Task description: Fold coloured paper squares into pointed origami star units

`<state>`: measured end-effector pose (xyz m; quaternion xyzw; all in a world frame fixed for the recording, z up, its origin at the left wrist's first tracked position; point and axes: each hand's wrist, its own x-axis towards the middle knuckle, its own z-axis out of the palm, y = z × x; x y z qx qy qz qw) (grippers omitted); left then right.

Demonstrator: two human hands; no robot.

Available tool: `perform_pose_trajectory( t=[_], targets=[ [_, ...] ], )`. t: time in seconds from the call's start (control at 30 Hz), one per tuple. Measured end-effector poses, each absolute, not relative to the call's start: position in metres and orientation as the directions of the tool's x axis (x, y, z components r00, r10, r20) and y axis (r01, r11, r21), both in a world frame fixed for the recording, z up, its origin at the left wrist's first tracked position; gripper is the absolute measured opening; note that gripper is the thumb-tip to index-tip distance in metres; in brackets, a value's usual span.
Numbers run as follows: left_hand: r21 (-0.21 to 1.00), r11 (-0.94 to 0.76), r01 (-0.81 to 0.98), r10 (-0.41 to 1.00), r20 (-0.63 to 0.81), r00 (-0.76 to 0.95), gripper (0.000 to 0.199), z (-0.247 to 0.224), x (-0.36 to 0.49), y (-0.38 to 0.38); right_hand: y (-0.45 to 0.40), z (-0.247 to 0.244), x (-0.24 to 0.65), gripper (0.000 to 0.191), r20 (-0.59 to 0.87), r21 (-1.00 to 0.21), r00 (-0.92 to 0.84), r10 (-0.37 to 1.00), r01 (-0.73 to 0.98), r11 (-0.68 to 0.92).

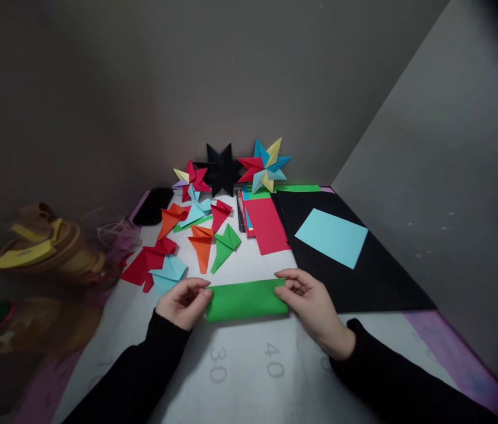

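Note:
A folded green paper strip (pixel 247 301) lies level between my two hands, above the white sheet near its front. My left hand (pixel 185 302) pinches the strip's upper left corner between thumb and fingers. At the other end, my right hand (pixel 309 306) grips the upper right corner with its thumb in front. Just beyond the strip are a folded green piece (pixel 226 246) and a folded orange piece (pixel 202 244). A folded light blue piece (pixel 170 274) lies close to my left hand.
Black sheets (pixel 390 288) on the right bear a light blue paper (pixel 332 237). Red paper (pixel 268 227) lies beside them. Paper stars (pixel 265 166) lean on the back wall. A black phone (pixel 154 206) sits back left; pots (pixel 54 247) stand at the far left.

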<state>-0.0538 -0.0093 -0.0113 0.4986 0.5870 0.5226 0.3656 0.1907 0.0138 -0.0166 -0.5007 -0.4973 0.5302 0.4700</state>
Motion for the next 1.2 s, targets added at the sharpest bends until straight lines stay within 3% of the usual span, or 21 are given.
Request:
perform_pose_trajectory(
  t=[0.33, 0.6, 0.77, 0.93, 1.1, 1.2],
  targets=[
    [0.983, -0.031, 0.180, 0.965, 0.076, -0.250, 0.013, -0.007, -0.051, -0.009, 0.013, -0.017, 0.191, 0.026, -0.067, -0.998, -0.062, 0.996, -0.006, -0.068],
    [0.988, 0.050, 0.148, 0.997, -0.040, -0.070, 0.033, -0.023, -0.059, -0.001, 0.019, -0.019, 0.190, 0.031, -0.125, -0.991, -0.149, 0.981, 0.073, -0.115],
    [0.911, 0.116, 0.395, 0.992, -0.125, -0.003, 0.030, -0.036, -0.066, 0.000, 0.021, -0.021, 0.184, 0.028, -0.192, -0.971, -0.207, 0.959, 0.181, -0.155],
    [0.686, 0.077, 0.724, 0.995, -0.101, -0.010, 0.024, -0.035, -0.063, -0.002, 0.019, -0.026, 0.181, 0.026, -0.173, -0.960, -0.222, 0.959, 0.257, -0.114],
    [0.552, 0.029, 0.833, 0.994, -0.106, 0.035, 0.018, -0.031, -0.058, -0.003, 0.019, -0.026, 0.182, 0.025, -0.170, -0.953, -0.212, 0.962, 0.285, -0.106],
    [0.514, -0.084, 0.853, 0.995, -0.005, 0.101, 0.015, -0.033, -0.060, -0.003, 0.019, -0.026, 0.182, 0.025, -0.166, -0.953, -0.206, 0.964, 0.285, -0.103]
  ],
)
